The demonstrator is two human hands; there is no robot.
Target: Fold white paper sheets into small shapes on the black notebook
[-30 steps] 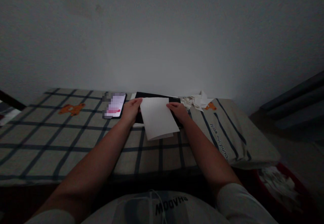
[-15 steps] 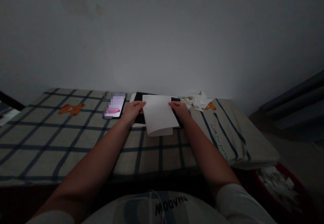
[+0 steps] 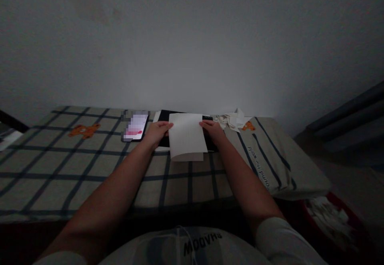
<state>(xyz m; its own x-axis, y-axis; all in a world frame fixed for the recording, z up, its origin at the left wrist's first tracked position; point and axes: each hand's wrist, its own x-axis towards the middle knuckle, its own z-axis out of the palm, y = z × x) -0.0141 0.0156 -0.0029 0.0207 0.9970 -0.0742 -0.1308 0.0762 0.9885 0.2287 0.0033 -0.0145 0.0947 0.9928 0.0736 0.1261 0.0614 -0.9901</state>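
So we've got the folded white paper pinched at its far corners, left hand and right hand, fingers closed on the edges, probably to line the layers up. It sits on the black pad, phone just left of it, paper scraps right. Both arms stretched forward over the checked bedsheet.
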